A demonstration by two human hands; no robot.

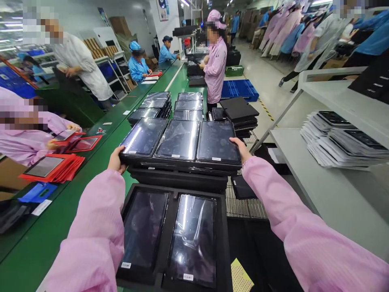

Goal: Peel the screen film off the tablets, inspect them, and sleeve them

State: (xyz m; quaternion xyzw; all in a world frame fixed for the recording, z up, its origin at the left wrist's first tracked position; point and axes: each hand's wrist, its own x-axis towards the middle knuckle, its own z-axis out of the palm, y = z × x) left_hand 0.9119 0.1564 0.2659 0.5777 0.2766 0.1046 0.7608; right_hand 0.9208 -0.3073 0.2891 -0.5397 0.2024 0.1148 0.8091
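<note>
The row of three tablets (177, 140) is clasped at its outer ends, fingers curled on the edges, by the left hand (116, 159) and right hand (241, 149), probably for balance, beyond the far edge of the black tray (223, 235), where two nearer tablets (193, 239) are separated by a divider (164, 246).

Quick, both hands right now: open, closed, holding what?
Left hand: closed, holding the left end of the three-tablet row.
Right hand: closed, holding its right end.

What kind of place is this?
Likely an electronics factory floor: a long green workbench, stacked black glossy tablet-like panels, and a person in a pink smock and cap standing alongside.
</note>
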